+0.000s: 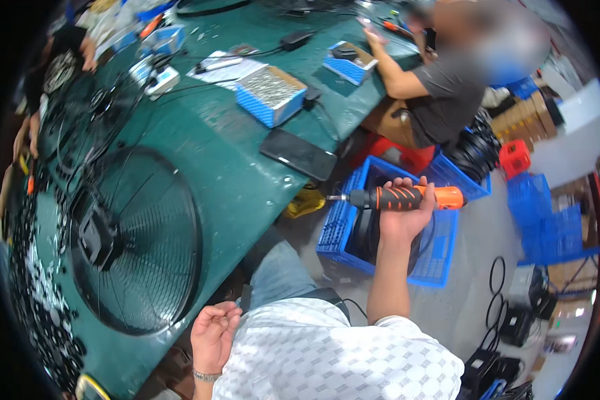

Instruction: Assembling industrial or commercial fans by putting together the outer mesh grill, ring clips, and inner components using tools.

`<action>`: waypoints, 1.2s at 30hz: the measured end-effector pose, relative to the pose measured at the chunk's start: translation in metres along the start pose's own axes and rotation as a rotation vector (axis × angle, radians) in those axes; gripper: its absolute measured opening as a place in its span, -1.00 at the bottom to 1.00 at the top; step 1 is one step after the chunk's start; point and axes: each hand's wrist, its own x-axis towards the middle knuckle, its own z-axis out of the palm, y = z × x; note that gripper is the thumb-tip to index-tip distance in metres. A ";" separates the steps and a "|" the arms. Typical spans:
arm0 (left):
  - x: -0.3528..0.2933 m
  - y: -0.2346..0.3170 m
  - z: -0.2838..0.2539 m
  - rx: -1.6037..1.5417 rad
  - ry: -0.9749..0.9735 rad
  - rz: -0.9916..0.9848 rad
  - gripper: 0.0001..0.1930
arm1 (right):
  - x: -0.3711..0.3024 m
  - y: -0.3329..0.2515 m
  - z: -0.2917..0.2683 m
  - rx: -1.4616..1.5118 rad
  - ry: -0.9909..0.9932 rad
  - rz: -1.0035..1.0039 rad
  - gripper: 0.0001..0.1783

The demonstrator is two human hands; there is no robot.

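Note:
My right hand (405,223) is wrapped round an orange and black electric screwdriver (407,198), held level over the floor side with its bit pointing left toward the table. Down by the table's near edge, my left hand (213,333) has its fingers curled in and the thumb and fingertips close together. Whatever may be pinched there is too small to make out. Nearest to that hand on the table lies a round black fan grille (160,233) with fine wires. A black motor housing (98,230) sits at its middle.
A green-topped table (233,200) bears a black phone (298,154), a blue box of small metal parts (271,93) and another blue box (351,63). Blue crates (440,267) stand on the floor at right. A co-worker (447,87) sits at the far right; another person (60,60) is far left.

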 end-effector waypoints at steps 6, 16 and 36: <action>0.017 0.002 0.012 0.074 0.063 -0.086 -0.81 | 0.043 -0.019 -0.060 0.115 0.327 -0.085 -0.80; 0.014 -0.004 0.042 0.198 0.091 -0.033 -0.73 | 0.068 0.013 -0.059 0.265 0.210 -0.287 -0.71; 0.038 0.076 0.139 0.706 0.002 0.256 -0.81 | 0.101 0.063 -0.021 0.228 0.283 -0.403 -0.46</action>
